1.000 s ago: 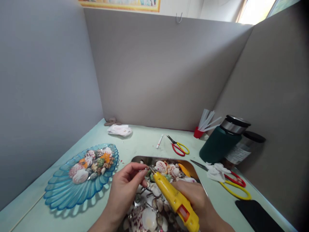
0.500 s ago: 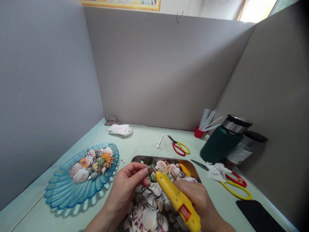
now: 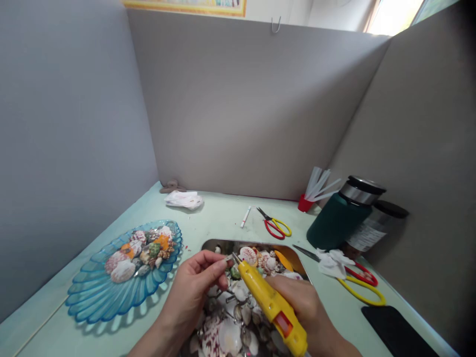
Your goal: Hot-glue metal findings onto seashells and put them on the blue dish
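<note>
1. Your right hand [image 3: 303, 310] is closed around the grip of the yellow plastic glue gun [image 3: 271, 303], whose metal nozzle points up and to the left.
2. Your left hand [image 3: 193, 292] pinches a small silvery piece [image 3: 227, 258] between thumb and forefinger, right at the nozzle tip.
3. Both are above the shiny steel tray [image 3: 223, 243], which is heaped with seashells.
4. To its left, a blue scalloped glass plate [image 3: 111, 302] holds more shells.
5. Farther back lie small red-and-yellow scissors [image 3: 277, 227], with a dark green flask [image 3: 334, 223] to their right.

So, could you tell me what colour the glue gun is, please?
The glue gun is yellow with an orange switch, clearest in the head view.
</note>
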{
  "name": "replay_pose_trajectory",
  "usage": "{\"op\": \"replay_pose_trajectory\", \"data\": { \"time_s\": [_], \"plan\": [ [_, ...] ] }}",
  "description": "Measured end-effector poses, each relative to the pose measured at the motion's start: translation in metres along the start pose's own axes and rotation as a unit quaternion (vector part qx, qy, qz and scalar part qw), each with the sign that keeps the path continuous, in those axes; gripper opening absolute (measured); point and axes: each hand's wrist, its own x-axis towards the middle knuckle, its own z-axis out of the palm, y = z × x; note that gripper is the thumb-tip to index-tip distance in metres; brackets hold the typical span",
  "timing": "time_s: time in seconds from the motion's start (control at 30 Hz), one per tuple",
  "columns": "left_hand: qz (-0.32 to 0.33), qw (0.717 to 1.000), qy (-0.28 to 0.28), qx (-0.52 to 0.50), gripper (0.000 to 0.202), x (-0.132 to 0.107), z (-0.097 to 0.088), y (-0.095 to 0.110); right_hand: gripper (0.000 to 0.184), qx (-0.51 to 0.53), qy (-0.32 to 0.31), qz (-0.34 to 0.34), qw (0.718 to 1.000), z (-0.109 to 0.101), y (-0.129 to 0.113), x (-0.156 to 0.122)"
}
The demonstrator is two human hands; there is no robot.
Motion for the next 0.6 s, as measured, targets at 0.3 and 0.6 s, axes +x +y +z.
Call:
{"op": "replay_pose_trajectory", "data": {
  "time_s": [0.3,0.6],
  "plan": [
    [0.010,1.000,0.004,-0.008,0.013,0.0016,-0.0015,-0.0033,0.022,-0.001,0.003,-0.002,1.000,-0.0001,-0.0028,0.0014],
    [0.019,1.000,-0.001,0.003,0.012,0.0014,-0.0011,-0.0023,0.013,0.014,0.007,0.009,1.000,-0.0050,-0.0065,0.0055]
  ]
}}
